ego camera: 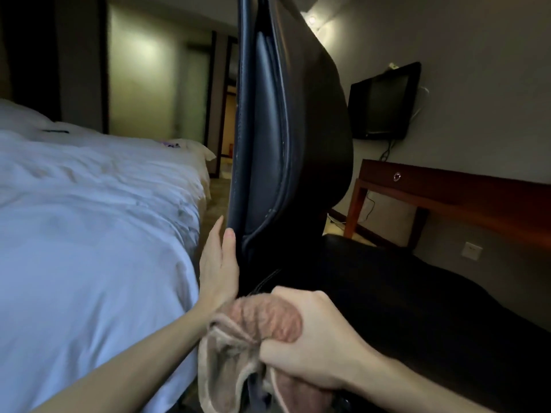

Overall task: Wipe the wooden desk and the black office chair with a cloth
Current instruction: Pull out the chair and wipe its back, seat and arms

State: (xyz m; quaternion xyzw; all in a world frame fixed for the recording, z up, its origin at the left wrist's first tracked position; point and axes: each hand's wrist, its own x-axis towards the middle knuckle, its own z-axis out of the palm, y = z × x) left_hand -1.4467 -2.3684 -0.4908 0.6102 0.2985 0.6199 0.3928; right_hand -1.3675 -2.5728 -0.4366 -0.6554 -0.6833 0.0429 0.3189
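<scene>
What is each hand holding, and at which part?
The right hand grips the bunched cloth near its middle. The left hand holds nothing; it lies flat against the chair back's edge.

A hotel-style bedroom.
A white-sheeted bed (89, 228) fills the space left of the black office chair (286, 138); right of the chair, a wall-mounted television (384, 102) hangs above a wooden table (447, 189).

Black chair (286, 138); pinkish-tan cloth (262, 323) — white bedding (89, 219); reddish-brown desk (447, 192).
</scene>
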